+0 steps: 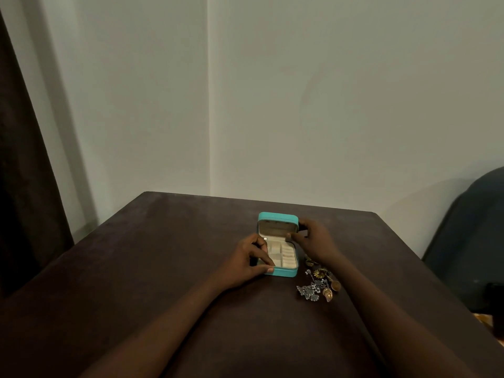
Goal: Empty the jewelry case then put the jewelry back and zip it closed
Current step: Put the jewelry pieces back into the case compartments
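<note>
Turquoise zip-around jewelry case with a cream compartmented lining sits open near the middle of the dark brown counter, its lid standing upright at the far side. The tray's small compartments look empty. The person's left hand rests against the case's near left corner, fingers curled over the rim and gripping the tray's edge. The right hand holds the lid's right side, fingers closed on its edge. Just beside the case, on its right and nearer the person, lies a loose heap of silver and gold jewelry pieces on the counter, partly under the right forearm. A dark chair back stands at the counter's right.
</note>
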